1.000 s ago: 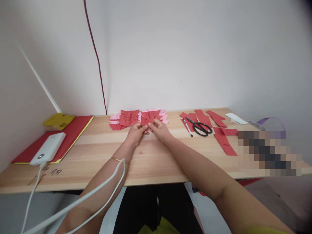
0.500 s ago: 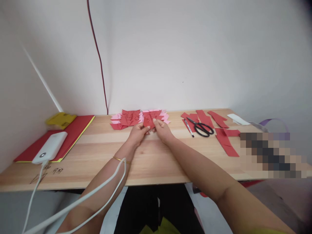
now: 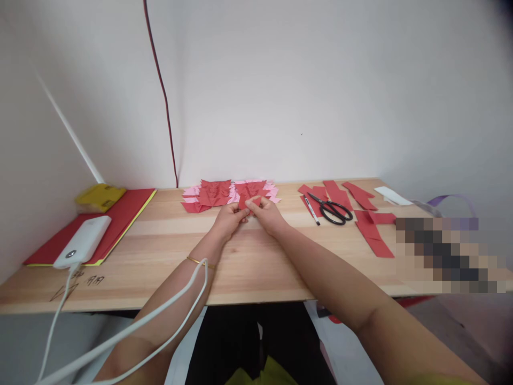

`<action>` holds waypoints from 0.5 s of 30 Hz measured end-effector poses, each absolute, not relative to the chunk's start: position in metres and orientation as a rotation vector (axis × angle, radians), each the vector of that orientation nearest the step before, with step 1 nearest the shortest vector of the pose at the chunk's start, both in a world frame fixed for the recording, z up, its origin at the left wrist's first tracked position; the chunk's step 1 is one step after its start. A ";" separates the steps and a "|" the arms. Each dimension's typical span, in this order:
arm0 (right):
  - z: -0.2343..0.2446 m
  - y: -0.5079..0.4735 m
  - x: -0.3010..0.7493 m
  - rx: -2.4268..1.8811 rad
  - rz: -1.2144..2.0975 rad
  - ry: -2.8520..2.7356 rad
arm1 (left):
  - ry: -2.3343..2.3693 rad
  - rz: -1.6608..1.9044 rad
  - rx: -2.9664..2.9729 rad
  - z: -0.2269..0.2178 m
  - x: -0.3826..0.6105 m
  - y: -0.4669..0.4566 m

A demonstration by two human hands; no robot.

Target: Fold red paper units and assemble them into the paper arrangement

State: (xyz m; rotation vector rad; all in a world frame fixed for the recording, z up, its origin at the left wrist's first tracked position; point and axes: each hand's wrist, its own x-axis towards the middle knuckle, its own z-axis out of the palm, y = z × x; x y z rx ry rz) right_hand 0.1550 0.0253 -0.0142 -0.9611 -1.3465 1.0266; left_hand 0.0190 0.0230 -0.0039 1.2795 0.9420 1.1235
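L hand & R hand both pinch red paper, close tog., in front of folded pcs on table. Keep edges aligned; press creases evenly w/ thumbs.

The hands cover much of the red paper they pinch, hiding its shape. A pixelated patch masks part of the table at right. Print on the yellow packet at left is unreadably small. The upper edge cuts the dark red cord; the bottom edge, the white cable.
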 end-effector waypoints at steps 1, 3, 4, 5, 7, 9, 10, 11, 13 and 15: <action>-0.014 0.025 0.155 -0.938 1.034 -1.346 | 0.951 1.122 1.283 -0.003 0.019 0.023; -0.015 0.025 0.154 -0.914 1.058 -1.334 | 0.957 1.111 1.290 -0.002 0.019 0.021; -0.015 0.024 0.154 -0.908 1.070 -1.329 | 0.958 1.103 1.295 -0.001 0.019 0.021; -0.015 0.024 0.154 -0.904 1.079 -1.325 | 0.958 1.095 1.299 0.000 0.019 0.020; -0.014 0.024 0.155 -0.904 1.082 -1.310 | 0.961 1.079 1.313 0.001 0.020 0.019; -0.013 0.024 0.155 -0.930 1.086 -1.286 | 0.966 1.070 1.328 0.002 0.020 0.019; -0.013 0.023 0.155 -0.948 1.092 -1.280 | 0.968 1.070 1.331 0.002 0.020 0.019; -0.012 0.023 0.155 -0.963 1.096 -1.282 | 0.970 1.073 1.330 0.002 0.020 0.019; -0.011 0.023 0.155 -0.966 1.102 -1.308 | 0.972 1.082 1.313 0.001 0.020 0.019; -0.011 0.023 0.154 -0.949 1.104 -1.322 | 0.973 1.081 1.300 0.002 0.020 0.019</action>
